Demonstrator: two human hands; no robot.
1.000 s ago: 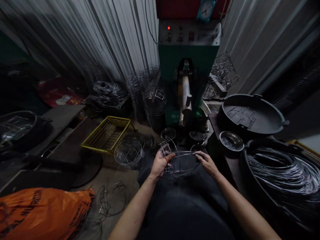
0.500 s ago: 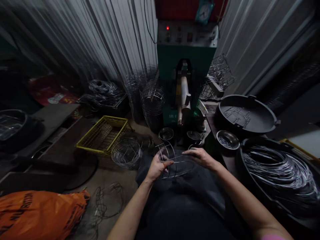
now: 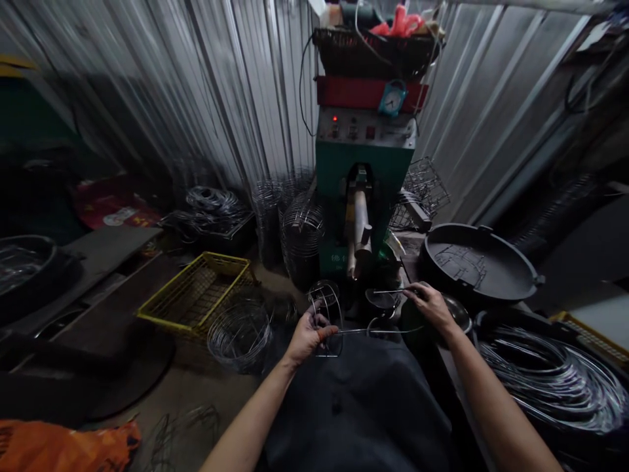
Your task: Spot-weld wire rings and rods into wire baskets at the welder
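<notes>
My left hand is closed on a wire frame, thumb and fingers pinching its thin metal bars. The frame has curved hoops, and a longer wire loop reaches right from it over my dark lap. My right hand is closed on a short, thin metal rod, which points left above that loop. Whether the rod touches the frame I cannot tell. Both hands are below the arms of a green machine, with two small round containers, one of them a dark cup, just beyond them.
Left are a yellow wire basket, a round pile of wire rings and an orange bag. Stacked wire rings stand by the machine. At right are a large black pan and a tub of wire hoops.
My right hand has moved away from the wire frame, to the right, and now holds a thin rod. My left hand still grips the frame. The view has tilted up, showing more of the machine.
</notes>
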